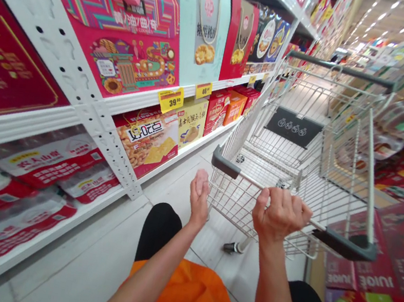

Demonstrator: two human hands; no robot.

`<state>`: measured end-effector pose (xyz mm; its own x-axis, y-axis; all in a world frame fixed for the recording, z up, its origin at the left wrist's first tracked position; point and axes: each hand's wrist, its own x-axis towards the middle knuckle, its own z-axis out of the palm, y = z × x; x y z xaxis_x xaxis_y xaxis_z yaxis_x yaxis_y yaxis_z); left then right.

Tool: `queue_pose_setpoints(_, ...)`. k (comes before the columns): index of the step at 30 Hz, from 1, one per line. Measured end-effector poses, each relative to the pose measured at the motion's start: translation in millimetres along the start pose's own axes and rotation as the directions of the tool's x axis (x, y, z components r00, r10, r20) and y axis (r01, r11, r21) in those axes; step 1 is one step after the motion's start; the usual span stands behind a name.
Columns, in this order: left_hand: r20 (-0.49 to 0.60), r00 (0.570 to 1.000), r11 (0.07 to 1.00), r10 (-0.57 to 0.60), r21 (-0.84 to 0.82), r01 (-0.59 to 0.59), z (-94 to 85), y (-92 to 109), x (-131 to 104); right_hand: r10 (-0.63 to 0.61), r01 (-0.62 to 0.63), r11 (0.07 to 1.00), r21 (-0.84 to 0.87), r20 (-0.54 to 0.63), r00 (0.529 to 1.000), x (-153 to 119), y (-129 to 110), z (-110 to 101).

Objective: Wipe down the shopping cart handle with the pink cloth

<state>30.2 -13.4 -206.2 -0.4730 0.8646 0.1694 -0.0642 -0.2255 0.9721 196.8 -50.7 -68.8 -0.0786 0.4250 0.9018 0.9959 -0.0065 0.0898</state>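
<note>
My right hand (280, 212) is closed around the handlebar of a metal shopping cart (275, 156), knuckles up, near the middle of the bar. The bar has a dark grey grip at each end. To the left, my left hand (199, 195) is closed with its fingers curled, just beside the cart's near left corner and below the left grip (225, 161). Nothing shows in it. Whether it touches the cart wires I cannot tell. The wire basket shows no goods inside, and a dark panel (294, 127) hangs in its middle.
White shelving (91, 124) on the left bears gift boxes, including a pink cookie box (135, 64), a pale blue box (208, 27) and yellow price tags (171, 98). Red drink cartons (382, 256) are stacked close on the right. Tiled floor (90, 251) runs between; a caster (234, 248) sits under the cart.
</note>
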Motion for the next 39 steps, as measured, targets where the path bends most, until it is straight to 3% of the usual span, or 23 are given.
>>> queue_pose_setpoints(4, 0.045, 0.994, 0.995, 0.097, -0.029, -0.096, 7.6, 35, -13, 0.006, -0.005, 0.998, 0.061, -0.007, 1.0, -1, -2, -2)
queue_pose_setpoints(8, 0.087, 0.985, 0.987, 0.149, 0.052, -0.153, 0.5, 41, -36, 0.02, -0.016, 0.991, 0.133, -0.031, 0.999, -3, -2, -3)
queue_pose_setpoints(12, -0.122, 0.991, 0.999, 0.048, -0.012, -0.05, 4.5, 61, -9, 0.038, -0.028, 0.985, 0.172, -0.053, 0.998, -5, 1, -1)
queue_pose_setpoints(13, -0.132, 0.99, 0.998, 0.055, -0.023, -0.058, 7.0, 69, 0, 0.037, -0.026, 0.984, 0.175, -0.059, 0.998, -6, 2, -1)
queue_pose_setpoints(17, -0.005, 0.993, 0.993, 0.118, -0.001, -0.118, 15.0, 94, 5, 0.04, -0.03, 0.988, 0.154, -0.068, 0.997, -8, 7, -4)
queue_pose_setpoints(22, -0.011, 0.958, 0.955, 0.286, 0.082, -0.284, 9.9, 99, -18, 0.023, -0.011, 0.986, 0.167, -0.068, 0.997, -11, 20, -8)
queue_pose_setpoints(25, 0.052, 0.876, 0.861, 0.48, 0.164, -0.482, 6.1, 113, -6, 0.016, -0.002, 0.983, 0.186, -0.073, 0.997, -13, 27, -10)
queue_pose_setpoints(26, 0.136, 0.818, 0.797, 0.558, 0.186, -0.575, 5.5, 119, 0, 0.02, -0.005, 0.981, 0.192, -0.075, 0.997, -13, 29, -11)
queue_pose_setpoints(29, 0.422, 0.574, 0.568, 0.702, 0.154, -0.809, 4.9, 139, 19, 0.048, -0.032, 0.974, 0.223, -0.068, 0.997, -15, 34, -14)
queue_pose_setpoints(31, 0.502, 0.477, 0.489, 0.722, 0.119, -0.864, 6.3, 150, 27, 0.073, -0.058, 0.969, 0.239, -0.056, 0.996, -16, 37, -16)
queue_pose_setpoints(33, 0.543, 0.457, 0.481, 0.704, 0.108, -0.87, 10.0, 158, 34, 0.088, -0.076, 0.967, 0.244, -0.04, 0.995, -17, 41, -18)
queue_pose_setpoints(39, 0.639, 0.487, 0.618, 0.596, 0.023, -0.786, 29.2, 162, 71, 0.096, -0.084, 0.959, 0.271, -0.03, 0.995, -17, 51, -22)
